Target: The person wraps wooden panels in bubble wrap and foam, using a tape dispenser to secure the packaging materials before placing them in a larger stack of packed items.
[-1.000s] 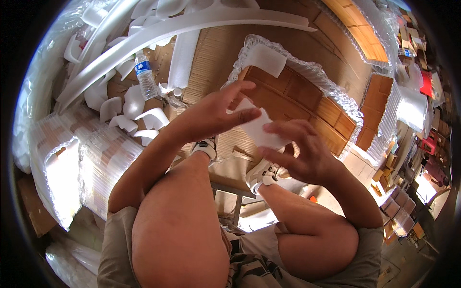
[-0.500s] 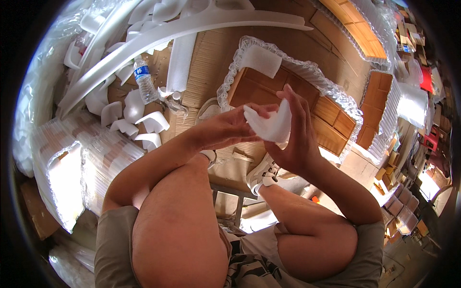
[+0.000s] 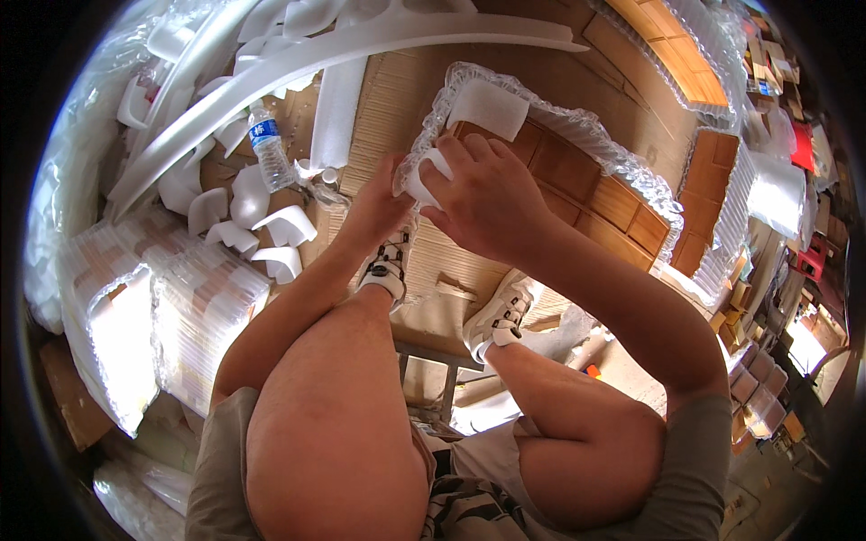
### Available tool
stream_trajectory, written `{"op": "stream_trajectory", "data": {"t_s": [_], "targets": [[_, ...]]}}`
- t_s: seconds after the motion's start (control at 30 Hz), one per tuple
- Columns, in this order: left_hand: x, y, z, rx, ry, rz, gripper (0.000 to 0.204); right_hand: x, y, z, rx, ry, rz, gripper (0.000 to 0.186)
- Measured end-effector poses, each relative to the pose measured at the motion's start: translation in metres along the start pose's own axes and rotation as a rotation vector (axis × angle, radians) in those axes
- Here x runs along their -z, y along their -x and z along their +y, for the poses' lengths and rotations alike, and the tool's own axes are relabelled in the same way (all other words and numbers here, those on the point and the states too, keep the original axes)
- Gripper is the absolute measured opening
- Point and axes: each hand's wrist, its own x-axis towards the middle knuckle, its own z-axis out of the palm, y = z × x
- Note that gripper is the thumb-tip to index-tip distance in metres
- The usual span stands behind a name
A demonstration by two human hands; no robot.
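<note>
A wooden piece with drawer-like panels (image 3: pixel 564 171) lies in front of me, its edges wrapped in clear bubble wrap (image 3: pixel 613 149). At its near left corner my right hand (image 3: pixel 492 198) is closed over a white foam corner piece (image 3: pixel 434 173), fingers curled round its top. My left hand (image 3: pixel 383 198) is at the same corner, gripping the edge of the bubble wrap beside the foam; its fingertips are partly hidden. A flat white foam sheet (image 3: pixel 490 108) rests on the far left corner of the wooden piece.
Several loose white foam corners (image 3: pixel 287 225) lie at the left, near a plastic water bottle (image 3: pixel 269 153) and a long curved foam strip (image 3: pixel 361 43). A plastic-wrapped stack (image 3: pixel 194 298) stands at lower left. More wrapped wooden pieces (image 3: pixel 713 198) are at the right. My shoes (image 3: pixel 501 311) are below the piece.
Both hands have moved left and away from me, bringing the foam corner from mid-air above the wooden piece to its near left corner. The left hand has gone from the foam to the bubble wrap.
</note>
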Motion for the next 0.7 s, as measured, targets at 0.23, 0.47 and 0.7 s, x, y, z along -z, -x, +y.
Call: {"op": "stream_trajectory", "data": {"t_s": [0.23, 0.47, 0.7], "targets": [[-0.001, 0.007, 0.010, 0.099, 0.057, 0.004, 0.047, -0.015, -0.015, -0.017, 0.156, 0.251, -0.011, 0.035], [0.008, 0.013, 0.025, 0.412, 0.361, 0.005, 0.057, -0.029, -0.010, -0.015, 0.119, 0.184, -0.087, 0.024], [0.011, 0.015, 0.025, 0.402, 0.389, -0.003, 0.057, -0.078, -0.010, -0.003, 0.177, 0.249, -0.013, 0.038]]}}
